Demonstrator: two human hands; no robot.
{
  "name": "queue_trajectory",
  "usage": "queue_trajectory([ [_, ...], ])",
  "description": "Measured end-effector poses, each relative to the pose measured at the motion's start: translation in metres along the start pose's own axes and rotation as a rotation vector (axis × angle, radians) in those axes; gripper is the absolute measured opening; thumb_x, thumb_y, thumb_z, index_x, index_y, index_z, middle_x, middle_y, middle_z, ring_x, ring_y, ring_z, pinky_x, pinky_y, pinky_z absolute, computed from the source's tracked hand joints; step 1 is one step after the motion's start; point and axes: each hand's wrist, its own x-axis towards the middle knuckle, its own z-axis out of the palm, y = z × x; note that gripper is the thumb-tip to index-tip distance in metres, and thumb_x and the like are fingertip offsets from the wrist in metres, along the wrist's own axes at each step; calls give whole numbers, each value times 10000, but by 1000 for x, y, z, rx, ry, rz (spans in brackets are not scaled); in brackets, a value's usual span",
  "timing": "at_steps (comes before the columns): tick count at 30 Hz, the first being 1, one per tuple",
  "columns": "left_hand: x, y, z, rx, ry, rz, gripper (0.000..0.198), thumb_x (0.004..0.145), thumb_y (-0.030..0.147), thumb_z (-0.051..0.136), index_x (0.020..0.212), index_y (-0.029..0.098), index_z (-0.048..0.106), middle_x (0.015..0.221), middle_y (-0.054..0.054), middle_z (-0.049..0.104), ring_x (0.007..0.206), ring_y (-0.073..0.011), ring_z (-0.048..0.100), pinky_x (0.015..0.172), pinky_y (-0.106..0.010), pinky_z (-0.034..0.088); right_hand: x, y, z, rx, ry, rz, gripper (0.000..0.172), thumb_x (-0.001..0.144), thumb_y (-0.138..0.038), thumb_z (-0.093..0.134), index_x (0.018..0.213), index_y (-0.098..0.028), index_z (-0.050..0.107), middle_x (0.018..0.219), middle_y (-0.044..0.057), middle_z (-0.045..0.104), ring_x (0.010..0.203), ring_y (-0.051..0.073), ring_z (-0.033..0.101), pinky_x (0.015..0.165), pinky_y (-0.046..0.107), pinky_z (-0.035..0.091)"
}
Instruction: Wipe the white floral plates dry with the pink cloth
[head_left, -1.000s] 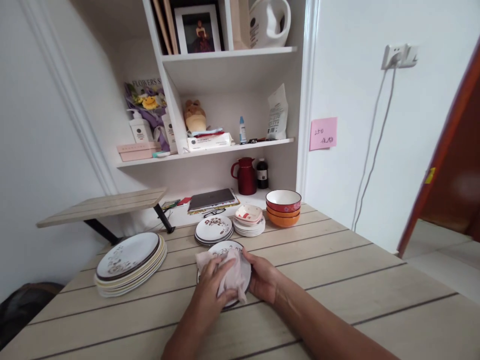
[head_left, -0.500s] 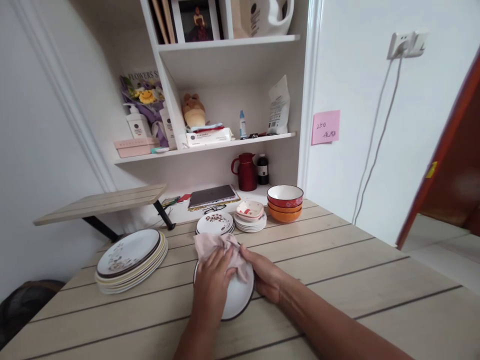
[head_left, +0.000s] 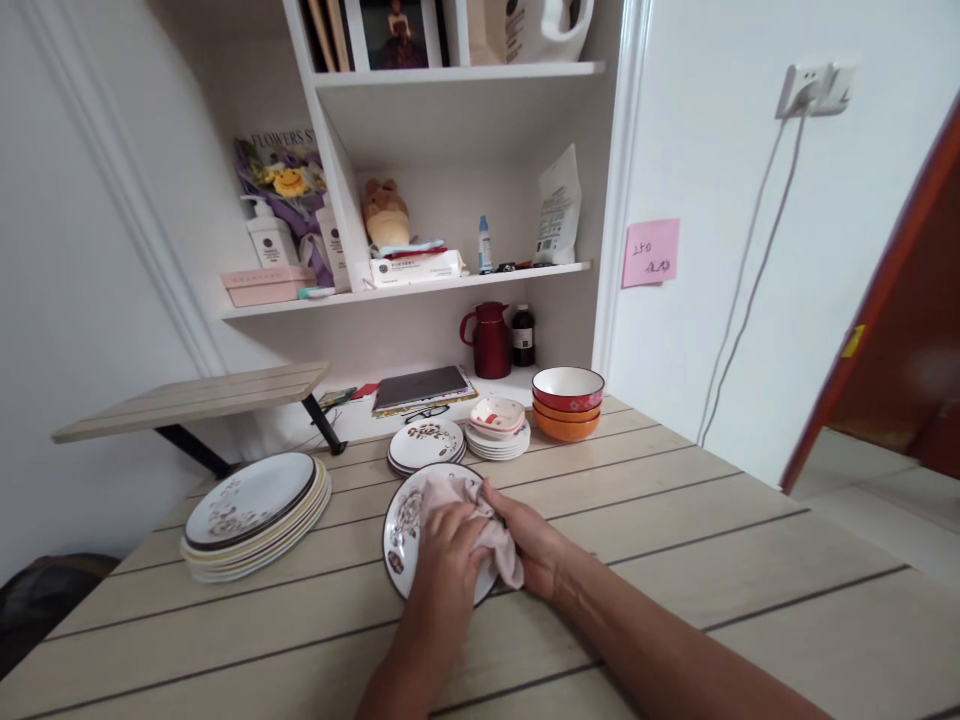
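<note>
A white plate (head_left: 401, 535) with a dark rim and brown flower print is held above the wooden table, face up. My left hand (head_left: 450, 545) presses a crumpled pale pink cloth (head_left: 491, 535) onto its face, fingers bent over the fabric. At the plate's right edge, my right hand (head_left: 532, 545) grips the rim, thumb on top; its other fingers are mostly hidden below. Part of the cloth hangs over the rim beside that hand. Just beyond lies a short stack of similar flowered plates (head_left: 426, 445).
Large plates (head_left: 251, 500) are stacked on the left, near a low wooden riser (head_left: 202, 395). Farther back stand small white plates with patterned dishes (head_left: 497, 415) on top, stacked bowls (head_left: 568, 392), a laptop (head_left: 421, 387) and a red jug (head_left: 491, 340).
My left hand and the cloth have moved right and slightly nearer across the plate, uncovering its flowered left side. My right hand keeps its grip on the rim.
</note>
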Motion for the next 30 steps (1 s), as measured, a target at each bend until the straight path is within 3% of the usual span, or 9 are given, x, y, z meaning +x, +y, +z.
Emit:
queue_trajectory([
  [3, 2, -10, 0, 137, 54, -110, 463, 801, 89, 485, 1235, 221, 578, 1304, -121, 550, 1235, -285, 464, 994, -494, 405, -1, 1, 4, 18, -17, -38, 448, 919, -447, 469, 1143, -80, 592, 967, 119, 727, 860, 192, 682, 883, 338, 481],
  [6, 1, -16, -7, 259, 22, -232, 452, 820, 96, 456, 1258, 159, 553, 1258, -156, 576, 1186, -294, 508, 975, -484, 419, -2, 0, 7, 50, 14, -65, 416, 929, -418, 458, 1140, -85, 594, 967, 112, 730, 852, 191, 682, 912, 344, 468],
  [10, -5, 1, -16, 330, -82, -262, 271, 851, 195, 468, 1041, 144, 655, 1060, -139, 654, 1028, -304, 572, 906, -461, 458, 0, -2, 4, 137, 9, -69, 420, 940, -433, 423, 1140, -101, 585, 988, 106, 725, 864, 186, 679, 896, 333, 473],
  [14, -9, 23, -11, 196, -112, -265, 318, 840, 172, 470, 1115, 154, 629, 1098, -130, 645, 1057, -286, 570, 932, -442, 462, 1, -5, -2, 88, -63, 73, 562, 924, -552, 363, 1116, -77, 592, 925, 134, 726, 775, 210, 688, 783, 355, 510],
  [16, -7, 24, -4, 82, -109, -195, 384, 830, 123, 437, 1175, 157, 604, 1251, -132, 586, 1184, -261, 514, 1008, -414, 424, -1, -6, -2, 43, -53, 138, 616, 899, -606, 364, 1092, -70, 601, 873, 137, 728, 730, 222, 689, 738, 369, 520],
  [19, -4, 14, 3, 11, -105, -129, 510, 799, 64, 401, 1281, 160, 537, 1448, -123, 424, 1352, -255, 354, 1094, -445, 333, -2, -6, 0, 52, -28, 106, 547, 903, -555, 424, 1118, -84, 598, 910, 122, 732, 806, 209, 694, 800, 352, 511],
  [23, -2, -2, 4, 44, -80, -224, 580, 809, 67, 382, 1374, 184, 442, 1531, -118, 273, 1419, -299, 202, 1040, -520, 367, -2, -3, 1, 80, -52, 10, 455, 930, -448, 448, 1192, -99, 579, 1030, 112, 720, 918, 185, 679, 900, 331, 478],
  [27, -5, -5, -3, 162, -70, -293, 567, 824, 84, 386, 1384, 164, 427, 1469, -162, 384, 1362, -307, 338, 1018, -507, 387, -1, -2, 1, 118, -65, -32, 439, 941, -416, 434, 1196, -86, 573, 1071, 123, 708, 979, 193, 662, 959, 355, 452],
  [30, -8, -4, -11, 234, -81, -290, 483, 823, 125, 421, 1291, 150, 537, 1330, -168, 548, 1234, -312, 496, 989, -483, 423, 1, -2, -1, 140, -80, -35, 438, 945, -418, 420, 1191, -87, 569, 1068, 127, 708, 991, 201, 658, 973, 368, 443],
])
